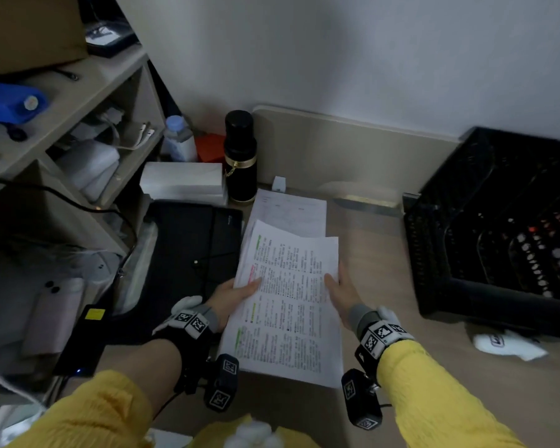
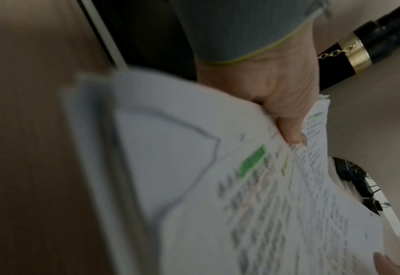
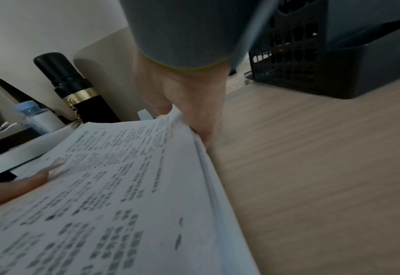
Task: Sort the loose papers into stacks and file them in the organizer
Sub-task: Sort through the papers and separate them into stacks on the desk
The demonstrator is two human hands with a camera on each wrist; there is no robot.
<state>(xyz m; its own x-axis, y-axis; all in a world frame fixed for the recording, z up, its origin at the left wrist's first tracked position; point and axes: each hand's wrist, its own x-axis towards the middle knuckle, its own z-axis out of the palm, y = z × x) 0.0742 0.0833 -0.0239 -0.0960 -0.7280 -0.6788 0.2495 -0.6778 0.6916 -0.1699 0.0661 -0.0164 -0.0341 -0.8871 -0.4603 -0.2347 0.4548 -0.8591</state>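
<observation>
Over the wooden desk (image 1: 385,253), both hands (left (image 1: 236,295), right (image 1: 340,291)) pinch the paper stack (image 1: 288,305) by opposite edges.

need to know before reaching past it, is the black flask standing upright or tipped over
Upright. The black flask stands on its base at the back of the desk, cap on top, beyond the papers.

Right hand (image 3: 189,104) gripping papers (image 3: 128,186)
</observation>
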